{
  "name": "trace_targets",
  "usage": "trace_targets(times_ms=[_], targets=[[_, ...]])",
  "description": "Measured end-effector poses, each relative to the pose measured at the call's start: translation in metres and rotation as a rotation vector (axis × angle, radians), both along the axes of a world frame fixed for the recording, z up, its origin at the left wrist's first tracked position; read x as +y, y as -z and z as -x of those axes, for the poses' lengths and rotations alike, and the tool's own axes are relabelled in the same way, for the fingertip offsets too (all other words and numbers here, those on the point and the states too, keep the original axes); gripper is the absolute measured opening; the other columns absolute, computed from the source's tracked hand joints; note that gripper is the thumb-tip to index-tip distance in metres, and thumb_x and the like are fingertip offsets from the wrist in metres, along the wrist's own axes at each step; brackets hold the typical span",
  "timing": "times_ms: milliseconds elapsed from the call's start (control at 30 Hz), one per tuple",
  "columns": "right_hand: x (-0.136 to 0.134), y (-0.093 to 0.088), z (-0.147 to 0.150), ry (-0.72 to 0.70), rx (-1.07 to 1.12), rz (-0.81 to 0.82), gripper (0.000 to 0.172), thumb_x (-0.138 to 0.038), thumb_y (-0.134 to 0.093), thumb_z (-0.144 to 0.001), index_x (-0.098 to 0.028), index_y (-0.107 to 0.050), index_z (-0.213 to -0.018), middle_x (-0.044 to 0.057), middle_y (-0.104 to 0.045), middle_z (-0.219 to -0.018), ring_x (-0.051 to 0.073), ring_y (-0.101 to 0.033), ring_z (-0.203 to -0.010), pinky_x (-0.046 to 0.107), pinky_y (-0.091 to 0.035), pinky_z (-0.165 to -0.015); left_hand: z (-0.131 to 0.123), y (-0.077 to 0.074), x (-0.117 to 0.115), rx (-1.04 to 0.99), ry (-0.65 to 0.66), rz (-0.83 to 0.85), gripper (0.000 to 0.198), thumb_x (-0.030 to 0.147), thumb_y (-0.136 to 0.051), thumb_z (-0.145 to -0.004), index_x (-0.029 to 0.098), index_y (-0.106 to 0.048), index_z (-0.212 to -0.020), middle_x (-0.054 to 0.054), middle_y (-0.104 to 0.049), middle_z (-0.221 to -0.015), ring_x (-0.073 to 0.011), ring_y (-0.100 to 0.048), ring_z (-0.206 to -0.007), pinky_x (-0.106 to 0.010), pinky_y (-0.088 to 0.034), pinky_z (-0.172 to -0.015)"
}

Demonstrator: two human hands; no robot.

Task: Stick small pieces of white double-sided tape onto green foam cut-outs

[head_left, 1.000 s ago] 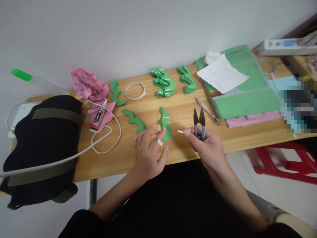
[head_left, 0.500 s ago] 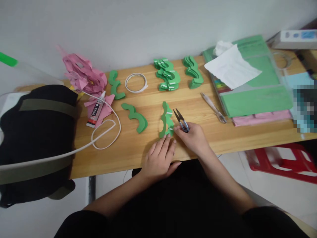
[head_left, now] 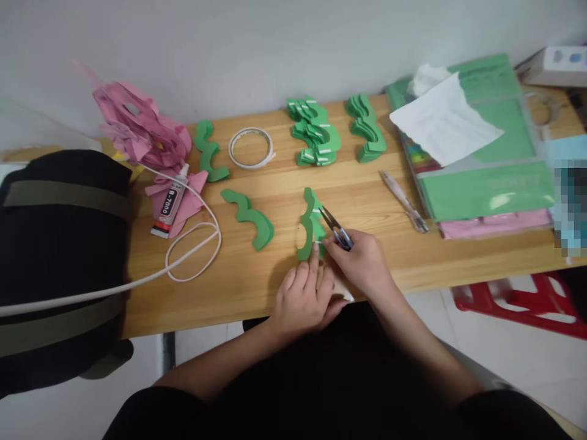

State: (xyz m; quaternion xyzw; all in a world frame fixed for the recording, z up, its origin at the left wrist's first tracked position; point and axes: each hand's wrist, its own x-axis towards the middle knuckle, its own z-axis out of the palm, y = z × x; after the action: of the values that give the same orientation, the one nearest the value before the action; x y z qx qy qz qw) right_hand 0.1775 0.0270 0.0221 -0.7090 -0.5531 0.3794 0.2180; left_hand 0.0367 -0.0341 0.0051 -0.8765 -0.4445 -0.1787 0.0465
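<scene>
A wavy green foam piece (head_left: 310, 223) lies flat near the front edge of the wooden table (head_left: 257, 275). My left hand (head_left: 303, 297) rests just below it, its fingertips pressing on the piece's lower end. My right hand (head_left: 363, 263) is closed around small thread snips (head_left: 336, 229), whose blades point up-left over the piece. Its fingertips meet my left fingers at the bottom of the green piece, where a small white strip shows.
Another wavy green piece (head_left: 250, 218) lies to the left, with a third (head_left: 208, 153) and a tape roll (head_left: 251, 147) farther back. Two green stacks (head_left: 316, 131) (head_left: 367, 128), a glue tube (head_left: 167, 204), pink scraps (head_left: 137, 125), a white cable (head_left: 183, 260), a black bag (head_left: 55, 256), tweezers (head_left: 403, 201), green sheets (head_left: 481, 146).
Both hands came together at the lower end of the green piece. My right hand lowered the snips from upright to tilted over it. The white strip left my left finger.
</scene>
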Motion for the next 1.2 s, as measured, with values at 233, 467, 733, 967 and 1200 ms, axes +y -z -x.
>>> trace_targets(times_ms=[233,467,733,967,1200], targets=[[0.000,-0.002,0.003,-0.014,-0.064,-0.006,0.019,-0.032,-0.060,-0.075,-0.020,-0.060,-0.061,0.001,-0.059,-0.053,0.015,-0.050,-0.049,0.026,-0.032,-0.050,-0.004,0.003,-0.001,-0.020,-0.019,0.079,0.053,0.056,-0.044,-0.092,0.010,-0.063,-0.109,-0.024,-0.061,-0.130,-0.0274,-0.063,-0.088,-0.036,-0.039,-0.071],[-0.001,-0.004,-0.001,-0.008,-0.011,-0.066,0.034,-0.034,-0.057,-0.078,-0.021,-0.046,-0.048,-0.001,-0.049,-0.045,0.012,-0.042,-0.045,0.026,-0.029,-0.047,-0.008,0.000,0.002,0.065,-0.022,0.021,0.058,0.056,-0.037,-0.094,0.006,-0.064,-0.108,-0.026,-0.066,-0.122,-0.0287,-0.063,-0.087,-0.038,-0.040,-0.075],[-0.010,0.000,-0.019,0.213,0.247,0.004,0.041,-0.048,-0.059,-0.079,-0.020,-0.054,-0.050,-0.003,-0.045,-0.035,0.011,-0.041,-0.035,0.025,-0.032,-0.041,-0.009,0.000,-0.002,0.053,-0.035,0.170,0.056,0.055,-0.039,-0.093,0.011,-0.060,-0.120,-0.022,-0.059,-0.134,-0.0308,-0.060,-0.099,-0.038,-0.041,-0.077],[-0.011,-0.003,-0.022,0.286,0.552,0.029,0.040,-0.054,-0.069,-0.068,-0.017,-0.058,-0.056,-0.004,-0.048,-0.039,0.006,-0.035,-0.032,0.021,-0.024,-0.033,-0.016,-0.009,-0.003,0.128,-0.059,0.225,0.056,0.056,-0.050,-0.088,0.016,-0.057,-0.127,-0.019,-0.055,-0.138,-0.0318,-0.059,-0.099,-0.040,-0.047,-0.075],[-0.019,-0.018,-0.033,0.333,0.704,0.008,0.041,-0.052,-0.077,-0.062,-0.014,-0.066,-0.067,-0.003,-0.052,-0.048,0.005,-0.037,-0.034,0.020,-0.022,-0.033,0.009,-0.042,0.004,-0.583,0.130,0.643,0.061,0.033,-0.057,-0.089,0.023,-0.036,-0.145,-0.014,-0.055,-0.132,-0.0263,-0.056,-0.113,-0.044,-0.049,-0.093]])
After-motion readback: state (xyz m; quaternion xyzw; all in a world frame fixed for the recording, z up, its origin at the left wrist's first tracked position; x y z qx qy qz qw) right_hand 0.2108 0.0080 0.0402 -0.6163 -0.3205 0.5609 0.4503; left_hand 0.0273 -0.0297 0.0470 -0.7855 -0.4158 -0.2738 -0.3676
